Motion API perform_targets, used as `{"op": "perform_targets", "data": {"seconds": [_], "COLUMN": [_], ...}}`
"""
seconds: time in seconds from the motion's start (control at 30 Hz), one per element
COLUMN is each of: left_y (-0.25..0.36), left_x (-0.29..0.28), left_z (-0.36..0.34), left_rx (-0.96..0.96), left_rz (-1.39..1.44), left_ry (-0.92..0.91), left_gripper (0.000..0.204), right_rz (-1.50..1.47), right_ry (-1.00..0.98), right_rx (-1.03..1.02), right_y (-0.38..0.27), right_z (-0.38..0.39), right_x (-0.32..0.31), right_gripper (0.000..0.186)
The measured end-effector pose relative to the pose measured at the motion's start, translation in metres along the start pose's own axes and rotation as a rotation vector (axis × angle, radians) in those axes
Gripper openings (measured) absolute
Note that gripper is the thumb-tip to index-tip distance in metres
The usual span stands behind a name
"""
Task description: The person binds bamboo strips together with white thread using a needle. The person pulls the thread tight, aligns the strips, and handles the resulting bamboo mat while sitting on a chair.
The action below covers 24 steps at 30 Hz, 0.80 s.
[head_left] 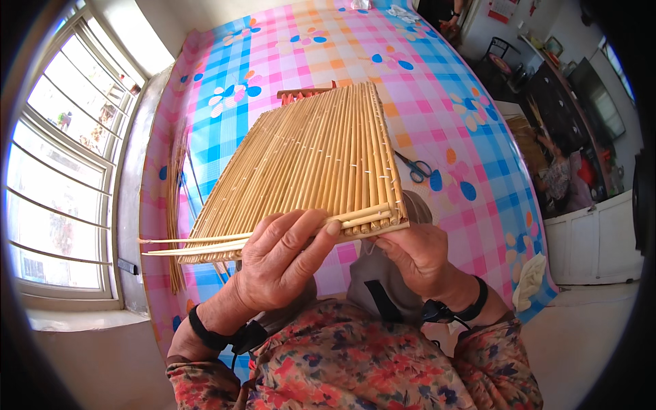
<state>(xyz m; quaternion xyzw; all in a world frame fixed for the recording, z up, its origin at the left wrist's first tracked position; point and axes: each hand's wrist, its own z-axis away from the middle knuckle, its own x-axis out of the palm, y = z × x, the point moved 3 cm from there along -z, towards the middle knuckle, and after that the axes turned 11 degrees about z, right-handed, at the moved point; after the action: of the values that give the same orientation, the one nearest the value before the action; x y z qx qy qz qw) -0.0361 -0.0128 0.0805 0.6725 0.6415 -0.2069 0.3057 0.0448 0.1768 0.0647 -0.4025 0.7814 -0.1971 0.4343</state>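
A mat of straw-coloured reeds (301,150), bound with rows of pale thread, slopes away from me over my knees. My left hand (283,256) is closed over a few loose, thin reed sticks (198,246), which lie across the mat's near edge and stick out past its left side. At the near right corner, my right hand (424,256) pinches the mat's edge, thumb near the reed ends. A thin pale thread hangs beside that hand's fingers. What lies under the right fingers is hidden.
Dark-handled scissors (415,168) lie right of the mat on a checked, flowered sheet (458,198). A bundle of long thin sticks (175,212) rests at the left, by a barred window (68,184). A crumpled pale cloth (529,281) lies at the right edge. Another person (557,171) sits farther right.
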Motion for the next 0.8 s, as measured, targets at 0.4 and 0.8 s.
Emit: {"op": "perform_targets", "data": {"seconds": [0.4, 0.8], "left_y": [0.012, 0.010], "left_x": [0.022, 0.035], "left_z": [0.000, 0.010], "left_rx": [-0.025, 0.046], "left_rz": [0.002, -0.023], "left_ry": [-0.163, -0.258], "left_gripper": [0.042, 0.047], "right_rz": [-0.229, -0.379], "right_ry": [-0.188, -0.129], "right_rx": [0.525, 0.586], "right_y": [0.020, 0.034], "right_z": [0.048, 0.072], "right_x": [-0.007, 0.009], "right_gripper": [0.023, 0.023]}}
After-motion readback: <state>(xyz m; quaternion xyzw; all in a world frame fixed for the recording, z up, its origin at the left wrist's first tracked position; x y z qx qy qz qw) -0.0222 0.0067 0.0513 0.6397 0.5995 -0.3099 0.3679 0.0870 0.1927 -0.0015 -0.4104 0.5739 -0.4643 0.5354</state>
